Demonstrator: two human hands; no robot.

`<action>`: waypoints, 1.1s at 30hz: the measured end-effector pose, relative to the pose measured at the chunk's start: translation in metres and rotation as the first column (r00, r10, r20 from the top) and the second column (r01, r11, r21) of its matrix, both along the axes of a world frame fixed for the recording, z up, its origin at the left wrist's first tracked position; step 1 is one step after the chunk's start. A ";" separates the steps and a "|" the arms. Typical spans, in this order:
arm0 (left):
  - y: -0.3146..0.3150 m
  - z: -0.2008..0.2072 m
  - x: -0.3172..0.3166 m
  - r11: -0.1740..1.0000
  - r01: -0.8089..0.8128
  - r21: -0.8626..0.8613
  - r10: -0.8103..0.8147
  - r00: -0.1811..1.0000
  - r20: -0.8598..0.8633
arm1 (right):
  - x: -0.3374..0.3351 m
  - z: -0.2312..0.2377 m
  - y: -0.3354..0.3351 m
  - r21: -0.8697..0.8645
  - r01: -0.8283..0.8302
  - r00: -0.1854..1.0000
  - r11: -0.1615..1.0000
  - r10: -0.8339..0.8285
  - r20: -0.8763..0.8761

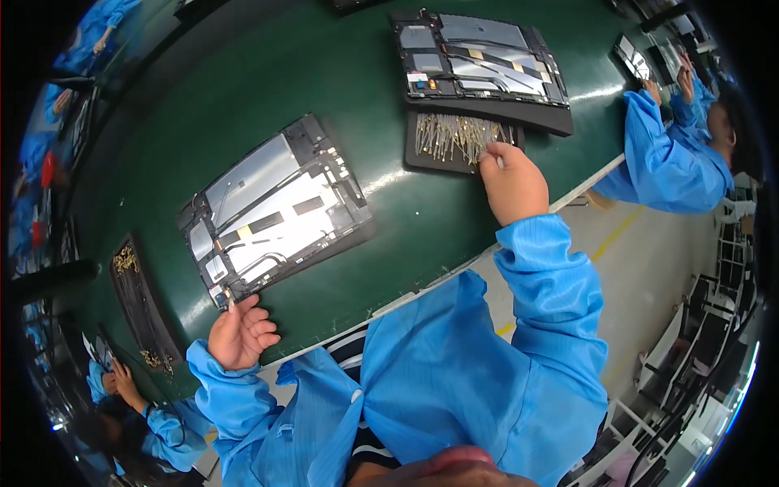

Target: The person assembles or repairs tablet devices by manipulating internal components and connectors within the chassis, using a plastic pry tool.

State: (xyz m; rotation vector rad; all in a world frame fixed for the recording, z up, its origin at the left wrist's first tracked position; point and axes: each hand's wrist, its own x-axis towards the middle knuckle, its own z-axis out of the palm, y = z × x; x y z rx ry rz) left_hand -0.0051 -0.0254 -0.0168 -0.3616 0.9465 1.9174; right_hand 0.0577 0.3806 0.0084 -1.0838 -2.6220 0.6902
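An opened tablet-like device (272, 215), with silver battery panels and dark strips inside a black frame, lies tilted on the green table. My left hand (242, 334) is at its near left corner, fingers curled and thumb and forefinger tips at a small part there; what they pinch is too small to tell. On the right, my right hand (515, 183) reaches with closed fingertips to the near edge of a black tray (434, 165). Thin pale cables with gold-coloured ends (454, 136) fill that tray. The fingertips touch the cables, but anything between them is hidden.
A second opened device (487, 57) rests on a black slab (519, 119) partly over the tray's far side. A long dark tray (142, 300) with small gold parts stands at the left. Co-workers in blue sit at both sides; the table's near edge (406, 300) runs before me.
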 end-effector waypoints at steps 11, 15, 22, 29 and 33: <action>0.067 0.047 0.042 0.842 -0.055 -0.536 -0.411 0.579 -0.705 | 0.026 0.041 -0.074 -0.194 -0.661 0.730 0.725 0.562 -0.389; 0.079 0.054 0.028 0.881 0.079 -0.467 -0.473 0.086 -0.877 | 0.010 0.034 -0.123 -0.677 -0.734 0.563 0.053 0.607 -0.562; 0.098 0.037 0.028 0.739 -0.470 -0.483 -0.602 -0.141 -0.786 | -0.005 0.012 -0.140 -0.931 -0.357 0.913 0.079 0.238 -0.330; 0.121 0.021 0.002 0.530 -0.614 -0.585 -0.772 -0.064 -0.632 | -0.033 0.022 -0.140 -0.896 -0.388 0.854 0.214 -0.283 -0.437; 0.122 0.024 0.000 0.501 -0.591 -0.632 -0.801 -0.040 -0.598 | -0.036 0.005 -0.145 -0.666 -0.612 0.677 0.426 -0.154 -0.720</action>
